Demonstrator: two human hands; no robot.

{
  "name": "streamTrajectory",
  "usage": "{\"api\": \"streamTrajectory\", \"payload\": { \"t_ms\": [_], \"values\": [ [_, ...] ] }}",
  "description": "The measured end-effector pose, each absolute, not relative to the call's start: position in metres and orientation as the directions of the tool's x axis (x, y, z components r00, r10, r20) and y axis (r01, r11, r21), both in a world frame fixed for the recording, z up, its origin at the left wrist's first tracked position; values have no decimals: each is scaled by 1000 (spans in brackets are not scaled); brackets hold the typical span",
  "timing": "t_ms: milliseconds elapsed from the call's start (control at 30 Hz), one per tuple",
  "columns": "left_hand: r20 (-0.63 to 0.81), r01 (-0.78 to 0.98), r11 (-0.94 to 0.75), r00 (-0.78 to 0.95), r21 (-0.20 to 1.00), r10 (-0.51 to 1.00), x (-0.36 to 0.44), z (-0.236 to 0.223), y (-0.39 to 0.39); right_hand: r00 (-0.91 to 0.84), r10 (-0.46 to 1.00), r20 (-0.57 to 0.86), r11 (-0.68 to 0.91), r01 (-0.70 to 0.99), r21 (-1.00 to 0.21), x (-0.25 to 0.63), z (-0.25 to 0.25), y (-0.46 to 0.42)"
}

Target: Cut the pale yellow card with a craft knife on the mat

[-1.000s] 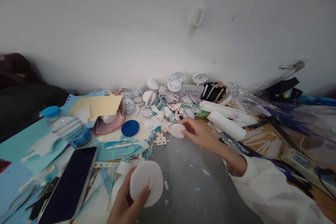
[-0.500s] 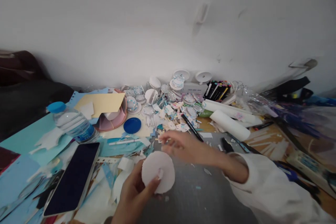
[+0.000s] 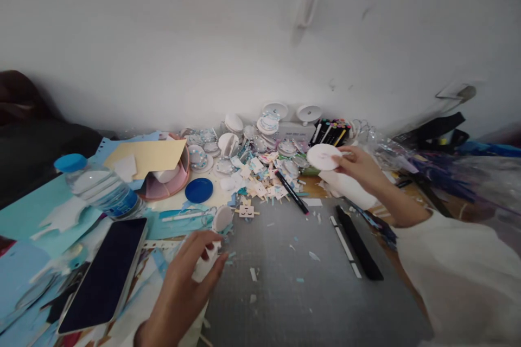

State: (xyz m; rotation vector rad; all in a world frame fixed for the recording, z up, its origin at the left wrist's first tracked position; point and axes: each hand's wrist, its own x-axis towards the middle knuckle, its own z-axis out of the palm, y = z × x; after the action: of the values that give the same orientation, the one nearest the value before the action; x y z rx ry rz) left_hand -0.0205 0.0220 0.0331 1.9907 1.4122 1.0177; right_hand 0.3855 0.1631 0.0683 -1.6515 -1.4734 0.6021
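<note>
My right hand (image 3: 358,168) is raised at the right, pinching a round white disc (image 3: 323,157) by its right edge. The disc is held nearly flat above a white roll (image 3: 350,188). My left hand (image 3: 189,276) is at the lower left, over the left edge of the grey cutting mat (image 3: 285,282). Its thumb and fingers are curved and apart, with a white piece (image 3: 204,264) showing between them; whether they touch it I cannot make out. Just beyond it is a small round white piece (image 3: 222,219). A little paper figure with a face (image 3: 246,210) lies at the mat's far edge.
A black pen (image 3: 292,193), a white marker (image 3: 345,246) and a long black strip (image 3: 360,244) lie on the mat. To the left are a phone (image 3: 103,276), a water bottle (image 3: 100,187) and a blue lid (image 3: 199,190). Cut-outs and decorated discs crowd the back.
The white disc has passed from my left hand to my right, which has carried it away to the right. My left hand has shifted left and its fingers have spread.
</note>
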Motion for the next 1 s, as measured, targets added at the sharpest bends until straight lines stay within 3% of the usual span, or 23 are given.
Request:
{"api": "streamTrajectory", "payload": {
  "t_ms": [100, 167, 300, 433, 600, 767, 1000],
  "values": [
    [386, 804, -404, 239, 436, 891, -28, 32, 52, 293, 934, 205, -44, 662, -748, 412, 65, 181],
    [334, 848, -395, 281, 353, 900, -27, 26, 71, 303, 919, 254, -49, 724, -688, 416, 63, 185],
    [264, 829, -417, 337, 372, 904, -27, 20, 93, 202, 904, 376, 55, 819, -571, 400, 64, 167],
    [320, 823, -410, 295, 393, 900, -39, 50, 98, 8, 889, 457, 238, 846, -477, 368, 67, 118],
    [470, 877, -347, 165, 332, 867, -40, 104, 133, -290, 880, 376, 418, 850, -321, 332, 51, 76],
    [494, 933, -281, 141, 223, 858, -12, 102, 207, -247, 930, 273, 316, 916, -248, 309, 9, 95],
    [347, 923, -355, 287, 149, 893, -9, 54, 259, -186, 958, 217, 223, 962, -159, 301, -15, 123]
  ]
}}
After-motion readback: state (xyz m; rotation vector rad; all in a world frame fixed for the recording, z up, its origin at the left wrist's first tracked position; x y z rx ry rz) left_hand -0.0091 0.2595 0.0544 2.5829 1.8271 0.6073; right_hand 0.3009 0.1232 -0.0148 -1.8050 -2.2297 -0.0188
